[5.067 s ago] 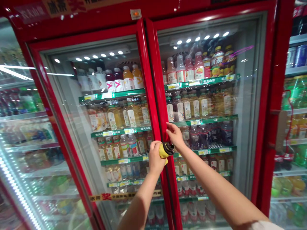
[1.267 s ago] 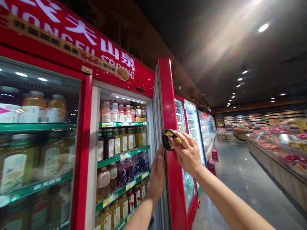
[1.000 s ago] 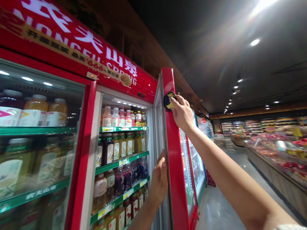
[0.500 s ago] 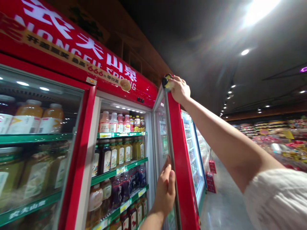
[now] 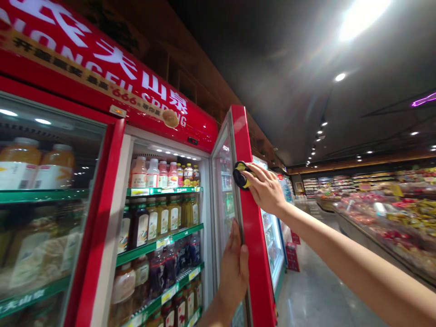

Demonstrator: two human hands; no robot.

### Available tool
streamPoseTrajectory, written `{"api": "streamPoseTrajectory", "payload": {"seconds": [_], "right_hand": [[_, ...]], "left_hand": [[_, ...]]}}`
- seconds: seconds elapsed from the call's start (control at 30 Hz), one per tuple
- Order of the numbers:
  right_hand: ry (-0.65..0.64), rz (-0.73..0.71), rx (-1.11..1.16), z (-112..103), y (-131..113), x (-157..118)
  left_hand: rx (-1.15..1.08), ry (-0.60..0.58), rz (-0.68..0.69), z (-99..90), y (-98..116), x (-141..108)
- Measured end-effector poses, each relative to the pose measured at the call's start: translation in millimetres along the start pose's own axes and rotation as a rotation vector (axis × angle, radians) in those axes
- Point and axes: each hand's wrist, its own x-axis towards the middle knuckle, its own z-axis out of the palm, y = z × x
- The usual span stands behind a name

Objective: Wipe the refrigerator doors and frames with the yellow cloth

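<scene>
Yellow cloth (image 5: 240, 166) is being pressed onto the red door frame (image 5: 256, 245) by the right hand's (image 5: 267, 190) curled fingers, while the left hand's (image 5: 234, 272) spread fingers are steadying the glass door (image 5: 223, 200).

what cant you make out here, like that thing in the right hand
All from the head view:
The yellow-and-black object: the right hand covers part of it, so what it is stays unclear.
The left forearm: cut off by the lower edge.
The bottle labels on the lowest shelf: blurred, and the lowest bottles are cut off by the lower edge.
The goods on the far counter: too blurred to name.
</scene>
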Motion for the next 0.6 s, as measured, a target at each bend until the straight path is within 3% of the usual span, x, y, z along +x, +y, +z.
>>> {"api": "streamPoseTrajectory", "payload": {"seconds": [0.1,0.27,0.37,0.47,0.6], "right_hand": [[0.026,0.044,0.012,0.9,17.4,36.6],[0.148,0.191,0.083,11.8,71.8,167.8],[0.153,0.24,0.108,15.7,90.0,213.2],[0.126,0.215,0.089,14.9,91.9,208.6],[0.072,0.093,0.069,8.2,78.8,153.0]], "left_hand": [[0.012,-0.023,-0.033,2.7,1.5,0.8],[0.014,-0.038,-0.07,9.0,-0.7,-0.3],[0.066,-0.037,-0.05,13.2,-6.6,-0.8],[0.125,-0.065,-0.026,15.3,-8.6,-0.4],[0.151,-0.058,-0.009,17.0,-4.0,1.3]]}}
